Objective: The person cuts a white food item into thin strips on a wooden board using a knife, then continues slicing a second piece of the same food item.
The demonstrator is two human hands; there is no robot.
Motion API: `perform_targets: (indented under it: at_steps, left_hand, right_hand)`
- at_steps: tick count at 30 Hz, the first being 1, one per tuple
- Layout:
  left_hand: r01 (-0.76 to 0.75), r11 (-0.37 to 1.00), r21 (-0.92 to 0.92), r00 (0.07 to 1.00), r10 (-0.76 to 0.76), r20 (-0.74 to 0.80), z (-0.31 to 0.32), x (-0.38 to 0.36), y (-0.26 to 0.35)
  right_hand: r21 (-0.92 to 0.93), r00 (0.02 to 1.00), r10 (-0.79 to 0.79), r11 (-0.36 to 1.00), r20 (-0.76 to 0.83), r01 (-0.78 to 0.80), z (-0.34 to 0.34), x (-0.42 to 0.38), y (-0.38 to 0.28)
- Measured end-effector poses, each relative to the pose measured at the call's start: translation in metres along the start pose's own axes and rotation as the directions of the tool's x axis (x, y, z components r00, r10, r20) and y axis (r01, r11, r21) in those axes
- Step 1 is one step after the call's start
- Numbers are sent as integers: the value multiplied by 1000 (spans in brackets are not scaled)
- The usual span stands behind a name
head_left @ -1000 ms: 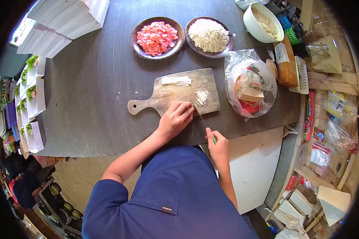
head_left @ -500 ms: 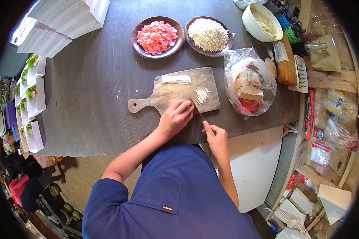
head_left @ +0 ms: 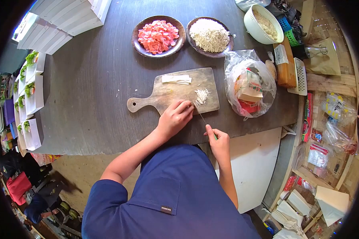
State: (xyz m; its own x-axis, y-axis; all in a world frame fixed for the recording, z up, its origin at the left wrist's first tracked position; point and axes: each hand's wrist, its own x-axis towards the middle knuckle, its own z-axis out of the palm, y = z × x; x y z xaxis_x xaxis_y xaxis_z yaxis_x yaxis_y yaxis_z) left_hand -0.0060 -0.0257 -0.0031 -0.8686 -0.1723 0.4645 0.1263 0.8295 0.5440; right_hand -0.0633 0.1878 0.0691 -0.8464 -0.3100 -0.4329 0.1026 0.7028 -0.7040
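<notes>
A wooden cutting board (head_left: 147, 102) with a handle lies on the dark table. My left hand (head_left: 175, 119) is closed at the board's front edge, fingers curled over something they hide. Wrapped round the green handle of a knife (head_left: 202, 118), my right hand (head_left: 218, 140) is off the board's lower right. The thin blade slants up beside my left fingertips. Just past the blade is a small heap of fine white shreds (head_left: 201, 96). Flat white strips (head_left: 176, 79) are stacked on the far part of the board.
Bowls of pink slices (head_left: 157, 36) and white shreds (head_left: 210, 35) stand behind the board. To the right are a plastic bag with packets (head_left: 250, 85), a white basin (head_left: 263, 24) and a grater (head_left: 300, 75). White boxes with greens (head_left: 36, 95) line the left edge.
My right hand and the knife have shifted slightly down and to the right, drawing the blade back. My left hand has barely moved. At the lower left, a person's dark shape has shifted.
</notes>
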Motion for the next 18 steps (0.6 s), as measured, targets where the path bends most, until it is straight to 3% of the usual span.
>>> perform_targets:
  at_steps: [2,5,10,18]
  left_hand:
    - [0,1000,-7,1000,0,4,-1,0,0]
    - [7,1000,-19,1000,-7,6,-1,0,0]
    - [6,1000,-12,1000,-7,-11,-2,3,1]
    - [-12,1000,-8,1000,12,-28,0,2,0]
  right_hand:
    - [-4,998,50,999,32,-50,0,-3,3]
    - [35,1000,-21,999,-18,22,3,-6,10]
    - [23,996,76,997,53,-78,-1,-5,5]
    - [43,999,21,999,26,-22,13,23,10]
